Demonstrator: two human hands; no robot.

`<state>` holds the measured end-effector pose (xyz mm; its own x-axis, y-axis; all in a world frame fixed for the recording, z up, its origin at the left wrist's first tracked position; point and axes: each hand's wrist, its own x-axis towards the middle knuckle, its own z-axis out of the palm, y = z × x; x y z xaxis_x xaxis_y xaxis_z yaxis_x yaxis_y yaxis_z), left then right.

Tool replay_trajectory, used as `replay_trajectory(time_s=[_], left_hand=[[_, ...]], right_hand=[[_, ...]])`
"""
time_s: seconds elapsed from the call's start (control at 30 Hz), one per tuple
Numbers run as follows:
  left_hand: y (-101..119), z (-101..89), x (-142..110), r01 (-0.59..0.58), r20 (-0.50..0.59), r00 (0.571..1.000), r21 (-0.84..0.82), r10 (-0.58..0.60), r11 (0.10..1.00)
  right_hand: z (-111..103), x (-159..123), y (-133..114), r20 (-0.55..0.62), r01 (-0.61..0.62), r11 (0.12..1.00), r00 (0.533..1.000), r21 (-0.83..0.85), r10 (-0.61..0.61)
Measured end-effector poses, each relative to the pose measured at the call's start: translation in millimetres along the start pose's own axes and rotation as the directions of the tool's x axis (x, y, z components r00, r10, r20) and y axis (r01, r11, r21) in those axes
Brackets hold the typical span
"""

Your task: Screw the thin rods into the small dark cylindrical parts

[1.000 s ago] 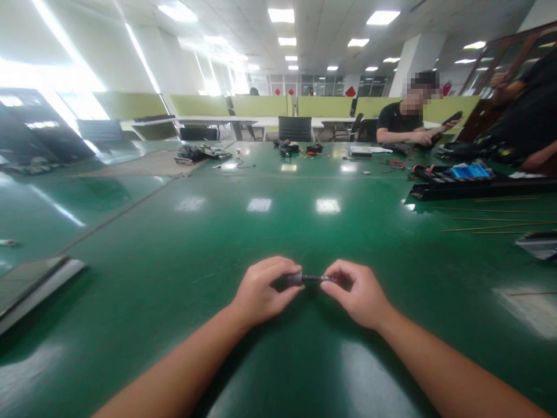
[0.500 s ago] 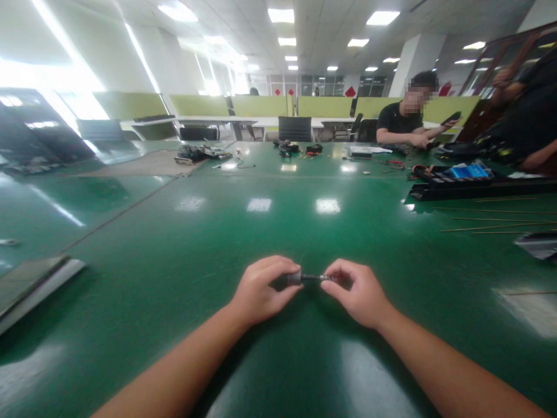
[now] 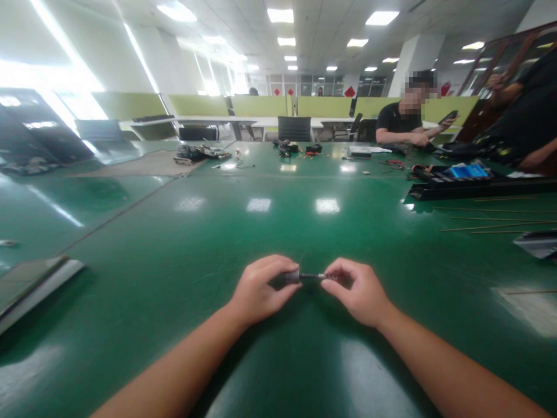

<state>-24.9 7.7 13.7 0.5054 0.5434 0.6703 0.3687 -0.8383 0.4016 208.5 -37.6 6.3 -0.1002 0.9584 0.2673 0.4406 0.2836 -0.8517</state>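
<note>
Low over the green table [image 3: 209, 244], my left hand [image 3: 263, 290] pinches a small grey cylinder [image 3: 293, 276] between thumb and fingers. From the cylinder's right side runs a thin dark rod [image 3: 311, 276], lying level. The rod's other end is in the fingertips of my right hand [image 3: 359, 293], thumb below and forefinger above. My fingers partly cover both ends, and the exact kind of this small part cannot be made out.
At the left edge lies a flat panel [image 3: 39, 284]. Long thin rods [image 3: 500, 219] and a black channel [image 3: 478, 190] with a blue pack [image 3: 469, 170] lie on the right. Two people [image 3: 398, 125] are at the far right; one holds a dark phone-like object [image 3: 449, 119].
Both hands keep the same grip in nearly the same place. The view has shifted very slightly, and the seated person's phone-like object has moved a little to the left.
</note>
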Motion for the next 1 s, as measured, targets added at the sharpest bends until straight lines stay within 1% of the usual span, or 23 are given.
replay_trajectory(time_s=[0.13,0.2,0.3,0.4,0.47,0.5,0.6,0.67,0.73,0.8,0.87,0.93,1.0], left_hand=[[-0.1,-2.7,1.1,0.03,-0.001,1.0,0.026,-0.03,0.999],[-0.9,-4.3,1.4,0.089,-0.004,0.996,0.072,-0.089,0.993],[-3.8,-5.0,1.3,0.202,-0.019,0.979,0.149,-0.201,0.968],[-8.2,-3.2,1.1,0.289,-0.045,0.957,0.133,-0.286,0.948],[-10.9,-1.3,1.8,0.37,-0.061,0.929,0.081,-0.366,0.926],[-12.2,-0.4,2.3,0.419,-0.064,0.907,0.043,-0.416,0.907],[-17.3,1.7,3.8,0.553,-0.047,0.824,-0.152,-0.564,0.82],[-22.3,2.0,4.1,0.598,-0.031,0.774,-0.295,-0.632,0.746],[-28.4,0.7,4.1,0.616,-0.035,0.739,-0.369,-0.673,0.696],[-34.4,-3.6,4.4,0.613,-0.061,0.725,-0.395,-0.686,0.684],[-38.9,-12.4,4.9,0.615,-0.088,0.718,-0.385,-0.69,0.688],[-41.1,-27.3,4.2,0.646,-0.101,0.706,-0.312,-0.7,0.697],[-40.4,-48.8,0.2,0.693,-0.115,0.688,-0.188,-0.716,0.696]], right_hand=[[0.6,-0.8,-1.0,-0.006,-0.01,1.0,1.0,0.01,0.01],[1.3,-1.4,-1.2,-0.014,-0.009,1.0,1.0,0.014,0.009],[2.7,-1.5,-0.5,-0.025,-0.017,1.0,1.0,0.025,0.017],[4.3,-0.1,1.1,-0.005,-0.044,0.997,0.999,0.064,0.045],[5.6,1.4,2.0,-0.002,-0.054,0.995,0.998,0.08,0.055],[6.3,2.1,2.2,-0.004,-0.056,0.995,0.998,0.08,0.056],[8.5,3.5,2.6,-0.007,-0.054,0.996,0.998,0.07,0.055],[9.7,3.9,2.9,0.008,-0.051,0.996,0.999,0.068,0.05],[10.5,3.9,3.5,0.022,-0.048,0.996,0.999,0.07,0.047],[10.9,3.9,3.9,0.031,-0.046,0.996,0.999,0.074,0.044],[10.9,3.9,3.5,0.034,-0.044,0.996,0.999,0.075,0.041],[10.7,4.0,2.2,0.035,-0.038,0.997,0.999,0.065,0.036],[10.4,4.3,0.4,0.037,-0.027,0.998,0.999,0.051,0.025]])
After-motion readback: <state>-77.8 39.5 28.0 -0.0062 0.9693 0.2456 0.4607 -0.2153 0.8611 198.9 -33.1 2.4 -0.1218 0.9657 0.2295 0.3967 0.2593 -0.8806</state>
